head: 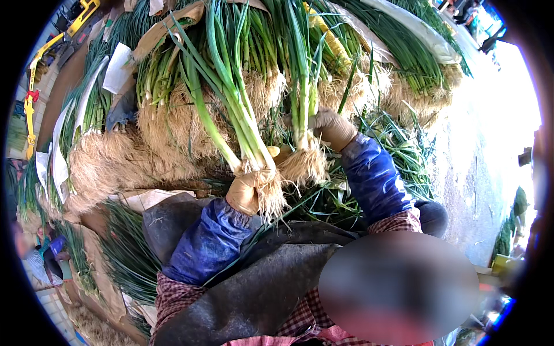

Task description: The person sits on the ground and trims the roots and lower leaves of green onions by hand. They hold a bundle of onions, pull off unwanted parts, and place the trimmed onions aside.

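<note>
My left hand (243, 195), in a tan glove, is closed around the lower end of a bunch of green onions (242, 125). Pale roots hang below that fist, and the long leaves lean up and away from me. A second green onion bunch (301, 101) is in my right hand (332, 127), also gloved, which grips the stalks just above their bushy roots. The two bunches are side by side, with the right one farther from my body. Blue sleeve covers reach up both forearms. My right fingers are partly hidden behind the stalks.
Stacked green onion bundles (181, 121) with thick roots lie across the front, some wrapped in paper. Loose green leaves (400, 151) are heaped at the right. A dark apron (259, 285) covers my lap. At far left are yellow metal bars (30, 110) and another person (47, 259).
</note>
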Demonstrator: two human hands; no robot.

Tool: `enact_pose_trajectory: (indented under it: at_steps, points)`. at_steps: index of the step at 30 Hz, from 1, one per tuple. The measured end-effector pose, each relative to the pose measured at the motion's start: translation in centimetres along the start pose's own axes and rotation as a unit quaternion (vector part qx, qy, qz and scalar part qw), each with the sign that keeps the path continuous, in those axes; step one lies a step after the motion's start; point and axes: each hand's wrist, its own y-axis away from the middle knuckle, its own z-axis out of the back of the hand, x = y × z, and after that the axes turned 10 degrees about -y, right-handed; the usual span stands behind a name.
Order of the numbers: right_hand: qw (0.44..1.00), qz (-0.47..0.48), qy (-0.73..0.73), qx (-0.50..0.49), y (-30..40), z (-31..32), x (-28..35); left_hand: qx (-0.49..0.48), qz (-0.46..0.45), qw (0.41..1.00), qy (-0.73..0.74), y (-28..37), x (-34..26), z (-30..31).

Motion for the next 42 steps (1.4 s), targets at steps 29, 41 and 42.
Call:
enact_pose_trajectory:
  at_steps: [29,41,42]
  points:
    - [0.988,0.048,0.122,-0.076,9.7,-5.3,1.6,-0.124,0.012,0.989,-0.080,-1.5,1.5,0.9]
    - [0.998,0.060,-0.026,-0.004,12.5,-5.2,2.7,-0.156,0.005,0.979,-0.128,-2.8,1.5,3.6]
    - [0.998,0.063,0.010,-0.016,12.6,-5.0,3.4,-0.204,0.015,0.965,-0.163,-3.0,1.2,3.6]
